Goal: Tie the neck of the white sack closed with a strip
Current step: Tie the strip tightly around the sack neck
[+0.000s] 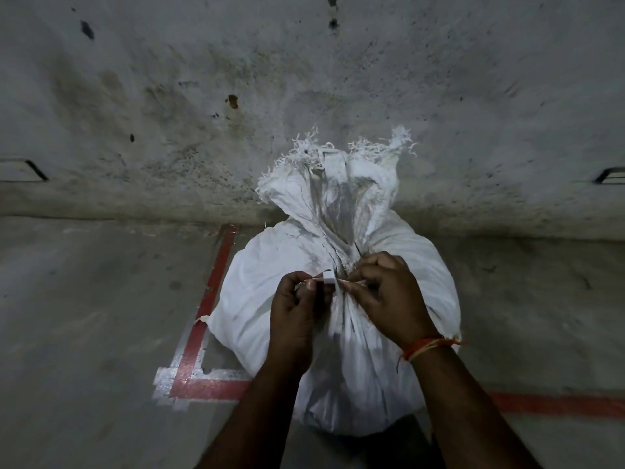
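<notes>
We pinch the strip point(327, 278) ends, left hand point(297, 306) and right hand point(389, 299) both closed, at the sack point(270, 299) neck; soft, bulky, probably heavy.

A single head-worn wide-angle camera looks forward and steeply down from close above, both forearms entering from the bottom edge, the floor point(84, 316) filling the lower frame and a wall point(304, 79) curving across the top.

Wall point(304, 79) blocks behind sack point(270, 319); floor point(84, 316) open both sides
</notes>
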